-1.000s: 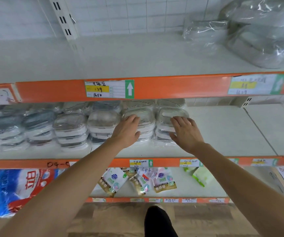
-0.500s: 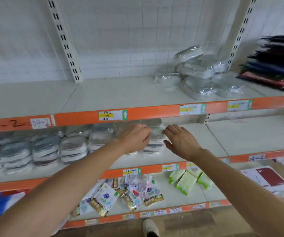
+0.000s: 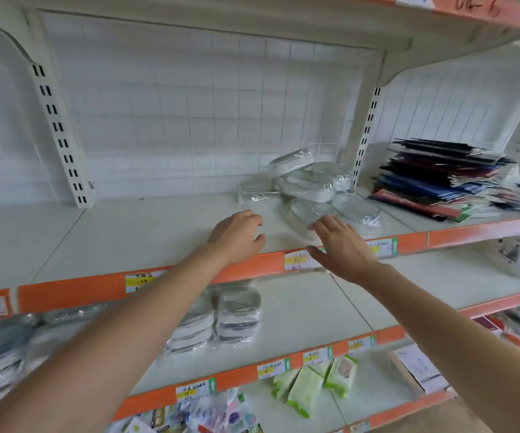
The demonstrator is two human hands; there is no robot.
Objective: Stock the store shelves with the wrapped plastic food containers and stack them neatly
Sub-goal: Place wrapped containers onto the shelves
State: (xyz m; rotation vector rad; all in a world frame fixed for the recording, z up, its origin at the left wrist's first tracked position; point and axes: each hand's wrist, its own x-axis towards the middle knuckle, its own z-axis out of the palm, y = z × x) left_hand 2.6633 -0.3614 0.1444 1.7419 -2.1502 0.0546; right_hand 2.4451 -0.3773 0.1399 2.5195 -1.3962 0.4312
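Reaching toward the loose pile of wrapped containers [image 3: 308, 189] on the upper shelf [image 3: 127, 232], both hands hold nothing. Left hand [image 3: 237, 235] and right hand [image 3: 340, 245] have fingers relaxed and apart. Next they must grip 1 container and carry it to the neat stacks [image 3: 221, 320] below.

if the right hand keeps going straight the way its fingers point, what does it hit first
Most likely the nearest wrapped container at the front of the loose pile; the right hand has its fingertips right at its edge, though contact is unclear.
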